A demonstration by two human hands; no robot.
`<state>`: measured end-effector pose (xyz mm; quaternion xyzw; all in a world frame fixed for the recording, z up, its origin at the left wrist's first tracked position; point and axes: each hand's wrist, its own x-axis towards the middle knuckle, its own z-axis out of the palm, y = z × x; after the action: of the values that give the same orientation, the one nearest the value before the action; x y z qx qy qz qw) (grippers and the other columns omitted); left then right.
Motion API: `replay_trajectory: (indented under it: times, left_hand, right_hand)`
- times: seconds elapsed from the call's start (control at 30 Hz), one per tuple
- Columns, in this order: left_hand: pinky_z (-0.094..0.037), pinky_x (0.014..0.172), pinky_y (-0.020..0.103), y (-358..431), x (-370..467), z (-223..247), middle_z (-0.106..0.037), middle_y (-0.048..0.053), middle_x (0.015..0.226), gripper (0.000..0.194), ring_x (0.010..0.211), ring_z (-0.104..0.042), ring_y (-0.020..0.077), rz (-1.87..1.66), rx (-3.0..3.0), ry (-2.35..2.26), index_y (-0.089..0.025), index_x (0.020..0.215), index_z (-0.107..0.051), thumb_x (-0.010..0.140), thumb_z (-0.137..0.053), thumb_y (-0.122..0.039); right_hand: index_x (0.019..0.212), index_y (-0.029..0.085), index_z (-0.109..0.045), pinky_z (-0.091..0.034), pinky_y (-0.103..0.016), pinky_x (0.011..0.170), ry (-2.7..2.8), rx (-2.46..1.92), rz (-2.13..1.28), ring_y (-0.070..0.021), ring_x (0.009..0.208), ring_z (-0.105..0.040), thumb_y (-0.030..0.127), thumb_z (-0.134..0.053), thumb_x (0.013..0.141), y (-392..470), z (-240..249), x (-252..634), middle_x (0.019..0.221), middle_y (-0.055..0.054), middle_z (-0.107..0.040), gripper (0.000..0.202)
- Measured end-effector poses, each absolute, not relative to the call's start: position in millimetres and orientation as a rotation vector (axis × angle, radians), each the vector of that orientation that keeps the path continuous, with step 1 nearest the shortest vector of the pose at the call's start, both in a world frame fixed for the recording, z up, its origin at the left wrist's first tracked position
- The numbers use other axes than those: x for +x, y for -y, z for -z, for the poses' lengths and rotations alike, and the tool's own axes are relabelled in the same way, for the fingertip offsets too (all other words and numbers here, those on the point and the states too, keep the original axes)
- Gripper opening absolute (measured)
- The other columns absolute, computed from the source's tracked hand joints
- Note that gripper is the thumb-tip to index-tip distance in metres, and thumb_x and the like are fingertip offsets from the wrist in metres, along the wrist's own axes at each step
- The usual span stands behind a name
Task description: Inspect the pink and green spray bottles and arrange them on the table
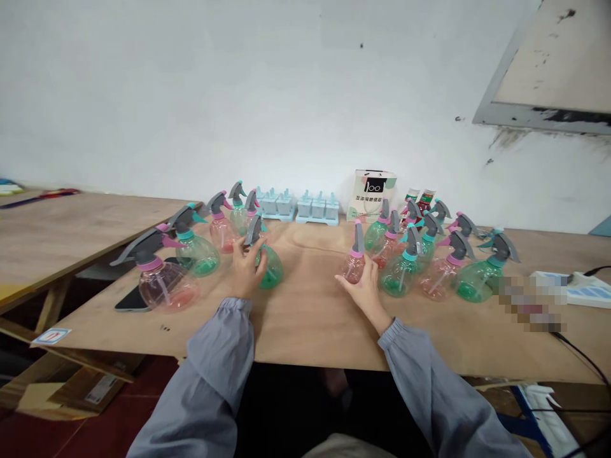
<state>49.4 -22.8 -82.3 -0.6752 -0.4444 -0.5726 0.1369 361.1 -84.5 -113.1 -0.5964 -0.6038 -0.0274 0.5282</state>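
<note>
My left hand (247, 270) is wrapped round the neck of a green spray bottle (272, 268) with a grey trigger head, left of the middle of the table. Right of the middle, my right hand (365, 283) grips a pink spray bottle (352, 267) by its body, its grey nozzle upright. Close to my left hand stand a large pink spray bottle (167, 286), a green one (200, 254) and several others behind. Beside my right hand, several pink and green spray bottles (398, 277) are grouped, all with grey heads and pink or teal collars.
Light-blue moulds (317, 210) and a printed bag (370, 194) stand by the wall, with small red bottles (424, 200) beside the bag. A dark phone (131, 300) lies at the left, a white power strip (577, 289) at the right. Another table (57, 222) stands farther left.
</note>
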Motion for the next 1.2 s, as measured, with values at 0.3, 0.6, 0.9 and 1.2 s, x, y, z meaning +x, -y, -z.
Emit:
replay_trajectory:
  times: [0.3, 0.6, 0.9, 1.2]
  left_hand:
    - [-0.051, 0.096, 0.042, 24.9, 51.0, 79.5, -0.050, 0.016, 0.122, 0.035, 0.102, -0.062, 0.0232, 1.655, -1.982, 1.299, -0.021, 0.124, -0.069, 0.094, -0.052, -0.027]
    - [-0.052, 0.095, 0.039, 22.0, 49.9, 81.4, -0.051, 0.014, 0.123, 0.034, 0.101, -0.061, 0.0213, 1.634, -1.999, 1.300, -0.021, 0.123, -0.069, 0.094, -0.053, -0.028]
    - [-0.051, 0.094, 0.038, 21.3, 50.4, 82.2, -0.051, 0.014, 0.123, 0.032, 0.107, -0.059, 0.0225, 1.633, -1.987, 1.269, -0.020, 0.121, -0.069, 0.093, -0.053, -0.026]
    - [-0.050, 0.093, 0.038, 21.2, 50.7, 84.8, -0.052, 0.013, 0.121, 0.034, 0.103, -0.059, 0.0212, 1.580, -2.009, 1.284, -0.023, 0.123, -0.070, 0.096, -0.050, -0.026]
  right_hand:
    - [0.140, 0.001, -0.031, -0.039, -0.047, 0.110, 1.125, -1.514, -0.129, -0.0384, 0.132, -0.048, 0.057, -0.078, 0.066, -2.4, 111.7, 362.1, 0.139, -0.033, -0.047, 0.103]
    - [0.143, 0.005, -0.031, -0.039, -0.047, 0.111, 1.000, -1.505, -0.115, -0.0367, 0.139, -0.044, 0.055, -0.075, 0.072, -59.6, 109.6, 363.4, 0.145, -0.032, -0.045, 0.097]
    - [0.142, 0.002, -0.030, -0.037, -0.051, 0.111, 0.986, -1.545, -0.076, -0.0392, 0.137, -0.044, 0.058, -0.076, 0.073, -80.6, 107.4, 372.0, 0.143, -0.034, -0.045, 0.100]
    - [0.150, -0.003, -0.016, -0.030, -0.050, 0.118, 0.987, -1.538, -0.165, -0.0411, 0.148, -0.031, 0.053, -0.077, 0.072, -72.9, 107.0, 371.8, 0.156, -0.039, -0.027, 0.114]
